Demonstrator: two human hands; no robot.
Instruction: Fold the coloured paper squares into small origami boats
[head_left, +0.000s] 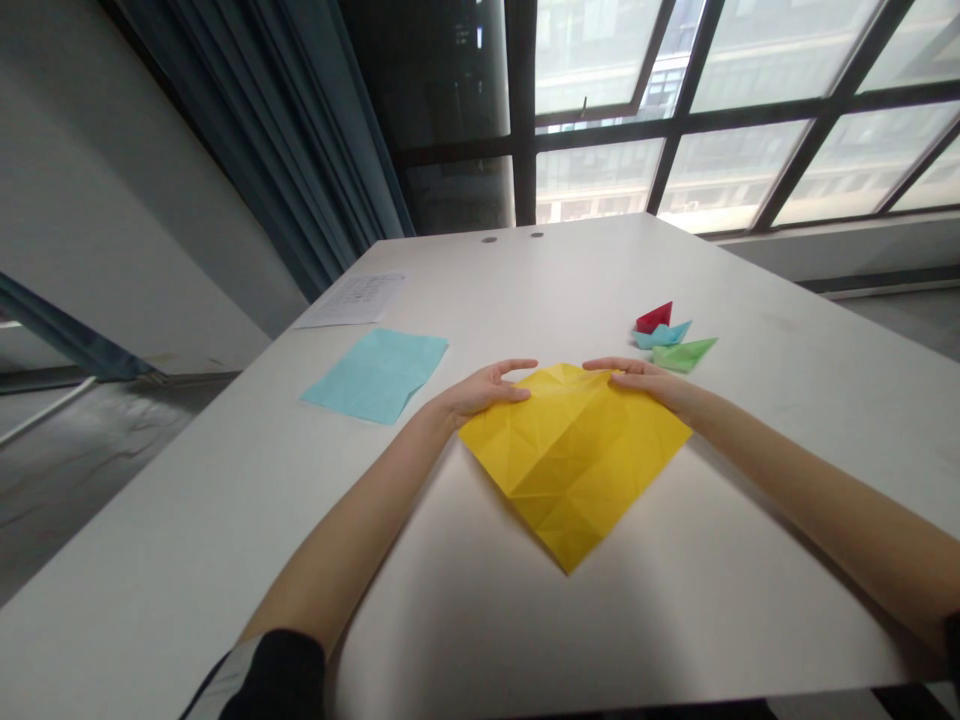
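Two bare hands held one yellow sheet [574, 450] at the centre of the frame. The left hand [489, 388] gripped its upper left edge, thumb on top, index finger stretched out, the remaining fingers hidden behind the paper. The right hand [651, 380] gripped the upper right edge in the same way, thumb down and index finger extended, the two fingertips apart from each other. Crossing creases marked the sheet, and one corner pointed to the bottom of the frame.

Three small folded paper boats stood close together right of centre: one red boat [657, 318], one blue boat [664, 336] and one green boat [684, 355], the green nearest the right hand. Left of centre lay light blue paper [379, 375]; whether one sheet or several could not be told. Above it lay one printed page [356, 300]. Two dark discs marked the far end of the white table [187, 560], at upper centre.
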